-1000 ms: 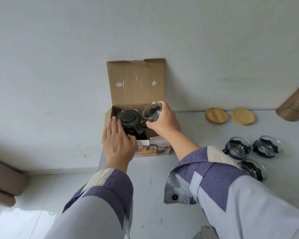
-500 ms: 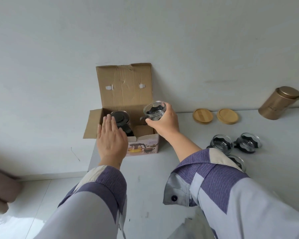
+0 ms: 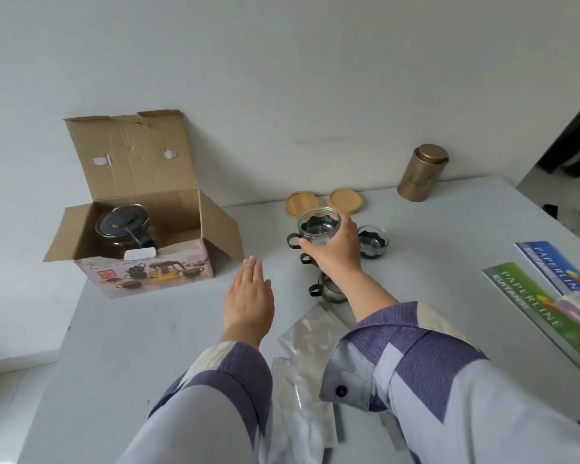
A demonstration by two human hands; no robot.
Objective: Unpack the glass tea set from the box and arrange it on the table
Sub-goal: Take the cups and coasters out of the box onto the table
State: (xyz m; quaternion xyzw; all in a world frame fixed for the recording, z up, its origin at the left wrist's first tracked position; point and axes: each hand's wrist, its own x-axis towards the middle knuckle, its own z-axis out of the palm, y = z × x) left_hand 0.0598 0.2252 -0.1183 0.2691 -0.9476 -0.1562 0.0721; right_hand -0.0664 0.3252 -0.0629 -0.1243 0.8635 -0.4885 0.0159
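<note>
The open cardboard box (image 3: 148,272) stands at the table's back left with its lid up; a glass teapot with a dark lid (image 3: 123,226) still sits inside. My right hand (image 3: 335,251) grips a glass cup with a black holder (image 3: 317,227) at the table's middle. More glass cups sit around it: one to the right (image 3: 373,241) and one nearer me (image 3: 327,289), with another handle partly hidden under my hand. My left hand (image 3: 248,301) hovers flat and empty over the table, right of the box.
Two round wooden coasters (image 3: 302,203) (image 3: 345,200) lie near the wall, with a gold metal canister (image 3: 422,172) to their right. Colourful paper packs (image 3: 549,296) lie at the right edge. Clear plastic bags (image 3: 312,370) lie in front of me on the grey table (image 3: 131,363).
My right hand has carried the glass cup out of the box and rightward to the other cups. My left hand has left the box and moved right over the table.
</note>
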